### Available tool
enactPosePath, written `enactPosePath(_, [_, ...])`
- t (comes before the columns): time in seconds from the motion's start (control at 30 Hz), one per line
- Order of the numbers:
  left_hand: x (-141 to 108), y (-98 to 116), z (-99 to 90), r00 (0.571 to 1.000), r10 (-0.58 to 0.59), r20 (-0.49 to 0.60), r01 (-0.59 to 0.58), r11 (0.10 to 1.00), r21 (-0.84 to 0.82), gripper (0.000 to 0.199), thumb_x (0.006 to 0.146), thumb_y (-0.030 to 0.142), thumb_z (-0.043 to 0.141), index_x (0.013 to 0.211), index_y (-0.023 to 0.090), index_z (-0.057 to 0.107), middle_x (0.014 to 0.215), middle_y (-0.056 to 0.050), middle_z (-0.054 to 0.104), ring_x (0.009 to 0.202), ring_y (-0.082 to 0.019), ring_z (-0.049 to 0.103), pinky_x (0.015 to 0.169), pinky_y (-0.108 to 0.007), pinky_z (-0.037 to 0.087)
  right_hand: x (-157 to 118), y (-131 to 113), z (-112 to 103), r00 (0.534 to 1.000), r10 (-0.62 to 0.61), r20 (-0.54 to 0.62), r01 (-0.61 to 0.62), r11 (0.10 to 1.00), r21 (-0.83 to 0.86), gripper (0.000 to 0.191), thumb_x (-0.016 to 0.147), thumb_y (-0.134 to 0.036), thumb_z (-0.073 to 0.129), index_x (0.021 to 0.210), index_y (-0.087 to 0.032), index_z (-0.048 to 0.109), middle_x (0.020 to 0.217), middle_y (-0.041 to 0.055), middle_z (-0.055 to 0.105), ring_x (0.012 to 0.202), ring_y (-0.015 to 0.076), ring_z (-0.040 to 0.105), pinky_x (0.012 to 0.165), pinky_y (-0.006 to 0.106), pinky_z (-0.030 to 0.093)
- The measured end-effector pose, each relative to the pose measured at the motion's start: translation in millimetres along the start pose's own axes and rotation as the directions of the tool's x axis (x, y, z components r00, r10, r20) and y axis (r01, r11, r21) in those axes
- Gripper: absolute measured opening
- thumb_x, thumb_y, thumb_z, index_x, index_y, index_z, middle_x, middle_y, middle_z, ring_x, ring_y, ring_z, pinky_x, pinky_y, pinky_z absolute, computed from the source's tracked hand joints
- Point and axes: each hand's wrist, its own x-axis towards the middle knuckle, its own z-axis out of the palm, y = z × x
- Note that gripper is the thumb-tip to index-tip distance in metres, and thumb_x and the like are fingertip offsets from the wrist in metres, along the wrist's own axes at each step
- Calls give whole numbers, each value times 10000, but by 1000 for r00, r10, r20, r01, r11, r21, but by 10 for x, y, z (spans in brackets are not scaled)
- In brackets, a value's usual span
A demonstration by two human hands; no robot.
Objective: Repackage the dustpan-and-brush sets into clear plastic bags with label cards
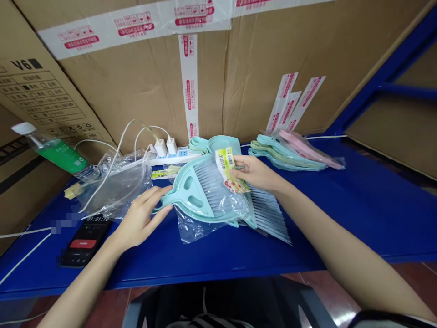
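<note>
The left hand [141,218] had its fingers [155,200] curled around the handle of a mint-green hand broom [191,191], which lay in a clear plastic bag [194,230]. The right hand [256,173] held its fingers pressed together, pinching a printed paper label [230,171]. Just below them lay a second set of bristles [269,214]. Left of the left fingers sat a phone [83,241]; beyond them, a white power strip [174,157]. Beyond the right fingers lay bagged pastel dustpans [290,152], against a cardboard carton [136,77].

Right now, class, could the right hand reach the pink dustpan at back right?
Probably yes: the right hand is close, and only low teal and green dustpans lie before the pink dustpan, though its fingers are on a printed label.
</note>
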Motion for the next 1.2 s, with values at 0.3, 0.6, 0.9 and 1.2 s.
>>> enactPosePath(0.3, [-643,-108,-390,979,-195,-53,199,974,107,395,977,481,414,1190,212,610,1093,-63,723,965,-238,686,869,-312,537,-27,-140,60,1000,3,9,-1,974,-224,406,836,-256,559,1233,-171,572,674,-11,603,596,180,582,582,340,479])
enactPosePath(0.6, [-1114,-89,-503,942,-327,-73,331,943,44,391,964,465,432,1165,197,633,1074,-76,721,918,-235,698,800,-286,554,792,-378,514,987,-25,156,87,910,-404,110,803,-166,617,896,-193,670,577,-38,561,554,139,532,601,298,424])
enactPosePath(0.9, [-1047,-41,-418,919,-394,-25,394,918,36,424,962,461,420,1194,177,632,1106,-99,712,981,-243,675,853,-318,545,671,-608,716,979,-175,107,204,874,-440,194,840,-139,538,945,-198,691,868,60,674,781,199,611,755,362,459])
enactPosePath(1.2, [-716,-45,-395,942,-330,-57,331,943,27,452,958,511,408,1190,185,617,1074,-84,712,899,-231,663,762,-303,535,86,-561,664,975,-164,149,220,810,-544,208,891,-236,526,976,-195,711,883,98,649,921,269,594,808,423,465])
